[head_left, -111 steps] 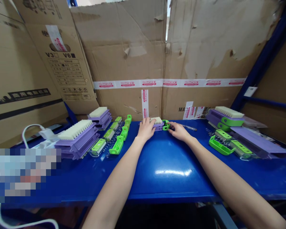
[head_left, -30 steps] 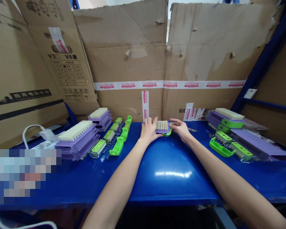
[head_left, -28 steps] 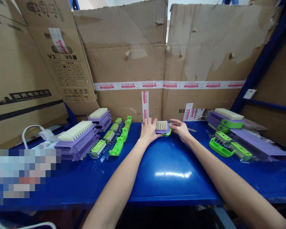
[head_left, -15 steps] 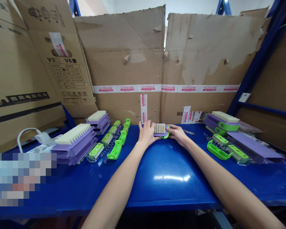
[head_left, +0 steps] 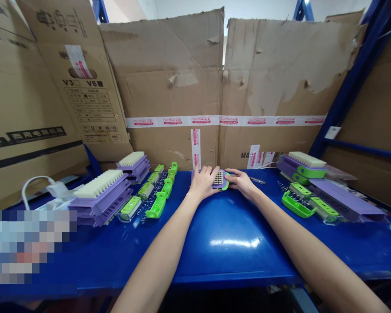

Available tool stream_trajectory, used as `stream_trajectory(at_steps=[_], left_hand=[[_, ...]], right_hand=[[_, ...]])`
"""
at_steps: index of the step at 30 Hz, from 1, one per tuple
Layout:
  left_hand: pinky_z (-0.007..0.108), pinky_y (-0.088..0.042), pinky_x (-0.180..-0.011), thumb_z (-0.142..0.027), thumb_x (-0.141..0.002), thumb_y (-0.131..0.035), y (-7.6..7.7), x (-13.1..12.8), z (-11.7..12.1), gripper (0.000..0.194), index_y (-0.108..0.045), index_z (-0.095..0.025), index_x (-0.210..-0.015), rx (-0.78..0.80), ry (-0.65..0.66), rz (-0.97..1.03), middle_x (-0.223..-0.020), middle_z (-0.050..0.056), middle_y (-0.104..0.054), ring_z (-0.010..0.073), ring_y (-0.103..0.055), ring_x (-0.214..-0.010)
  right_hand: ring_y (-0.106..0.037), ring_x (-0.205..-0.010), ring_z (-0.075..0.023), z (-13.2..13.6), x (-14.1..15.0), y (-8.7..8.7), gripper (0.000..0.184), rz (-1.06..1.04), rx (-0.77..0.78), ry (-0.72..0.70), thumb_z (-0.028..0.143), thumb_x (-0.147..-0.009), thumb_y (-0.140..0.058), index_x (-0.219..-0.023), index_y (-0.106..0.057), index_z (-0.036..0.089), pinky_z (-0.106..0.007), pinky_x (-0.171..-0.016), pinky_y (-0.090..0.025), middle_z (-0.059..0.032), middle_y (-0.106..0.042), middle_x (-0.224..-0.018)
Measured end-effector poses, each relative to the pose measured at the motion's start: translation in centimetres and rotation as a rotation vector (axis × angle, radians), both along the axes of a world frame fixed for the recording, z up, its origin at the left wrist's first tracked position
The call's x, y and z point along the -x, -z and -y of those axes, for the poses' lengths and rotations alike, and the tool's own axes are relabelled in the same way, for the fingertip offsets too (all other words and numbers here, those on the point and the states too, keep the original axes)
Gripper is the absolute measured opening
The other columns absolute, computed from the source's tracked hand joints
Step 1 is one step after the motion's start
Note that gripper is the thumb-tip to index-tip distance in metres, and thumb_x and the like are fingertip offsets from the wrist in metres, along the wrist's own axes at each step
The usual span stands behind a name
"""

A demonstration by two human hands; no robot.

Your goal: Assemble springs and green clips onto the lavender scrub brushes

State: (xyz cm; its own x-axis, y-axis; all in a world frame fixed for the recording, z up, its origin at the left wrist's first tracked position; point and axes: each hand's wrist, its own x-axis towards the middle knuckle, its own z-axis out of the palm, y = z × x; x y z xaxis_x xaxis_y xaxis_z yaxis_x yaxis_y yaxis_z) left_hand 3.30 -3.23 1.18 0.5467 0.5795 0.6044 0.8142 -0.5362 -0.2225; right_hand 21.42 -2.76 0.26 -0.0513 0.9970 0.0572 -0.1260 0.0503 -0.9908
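At the back middle of the blue table lies a purple brush head [head_left: 217, 184] with a grid of cream bristle tufts facing up. My left hand [head_left: 202, 182] is over its left part, palm down, with the fingers gripping the body and hiding much of the bristles. On the brush's right end sits a green end piece [head_left: 227, 181]. The thumb and fingers of my right hand [head_left: 243, 182] hold that green piece from the right. Its far side and underside are hidden.
Purple brush heads [head_left: 99, 191] are stacked at left, beside green-topped clear blocks [head_left: 130, 208], springs [head_left: 142, 215] and green covers [head_left: 157, 205]. More brush heads [head_left: 303, 163] and a green cover [head_left: 298, 206] are at right. A pen [head_left: 257, 180] lies near my right hand. Cardboard [head_left: 169, 87] walls the back.
My left hand has shifted right across the brush head and covers more of its bristles. Purple body now shows to the left of that hand. My right hand stays at the green end.
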Motion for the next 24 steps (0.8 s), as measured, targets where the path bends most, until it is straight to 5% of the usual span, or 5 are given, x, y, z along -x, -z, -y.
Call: stream_trajectory(at_steps=[14,24], left_hand=[[0.042,-0.034,-0.084,-0.057,-0.061,-0.074,-0.5,-0.2,0.3,0.063,-0.053,-0.015,-0.104,-0.028,-0.063,0.017,-0.102,0.01,-0.059,0.0284,-0.052,-0.098],[0.044,-0.034,-0.084,-0.069,-0.065,-0.065,-0.7,-0.6,0.5,0.076,-0.052,-0.015,-0.117,-0.04,-0.145,0.095,-0.106,0.013,-0.057,0.0305,-0.051,-0.099]], right_hand=[[-0.067,-0.082,-0.0203,0.1,0.6,0.1,0.037,-0.009,-0.038,0.031,0.023,-0.07,-0.072,-0.106,-0.064,0.018,-0.034,-0.07,-0.056,-0.0085,-0.071,-0.097],[-0.067,-0.076,-0.0219,-0.1,1.1,0.0,0.036,-0.005,-0.103,0.194,0.035,-0.066,-0.073,-0.097,-0.067,0.017,-0.032,-0.059,-0.057,-0.0087,-0.072,-0.092]])
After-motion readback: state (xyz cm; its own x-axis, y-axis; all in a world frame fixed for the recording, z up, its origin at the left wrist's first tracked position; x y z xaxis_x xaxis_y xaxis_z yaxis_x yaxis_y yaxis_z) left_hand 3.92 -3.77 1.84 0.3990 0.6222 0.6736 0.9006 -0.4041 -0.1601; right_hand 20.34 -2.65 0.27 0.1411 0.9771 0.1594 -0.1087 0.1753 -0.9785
